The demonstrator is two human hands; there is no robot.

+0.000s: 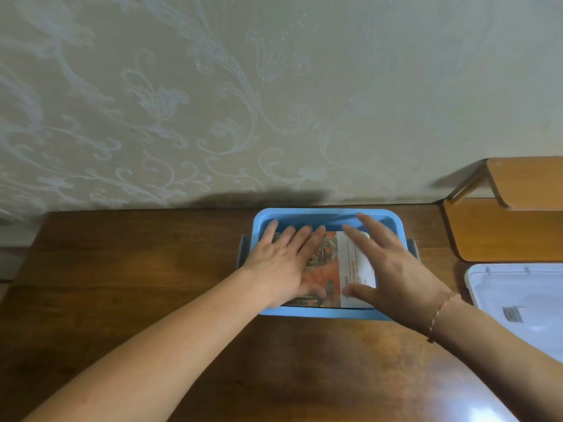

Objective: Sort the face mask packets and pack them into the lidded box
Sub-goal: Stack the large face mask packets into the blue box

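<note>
Both flat hands, left (286, 263) and right (387, 263), press packets (335, 269) inside blue box (320, 312).

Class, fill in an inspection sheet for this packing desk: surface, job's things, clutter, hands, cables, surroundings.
Surface: dark brown wooden table, glossy.
Job's things: open blue plastic box at the far edge; orange-and-white printed face mask packets lying flat inside; white plastic lid off, lying at the right.
Clutter: nothing seen.
Hands: left hand flat, pressing the packets; right hand spread over them, fingers straight, slightly blurred.
Cables: nothing seen.
Surroundings: beige floral-patterned wallpaper behind; light wooden shelf unit at the right.
</note>
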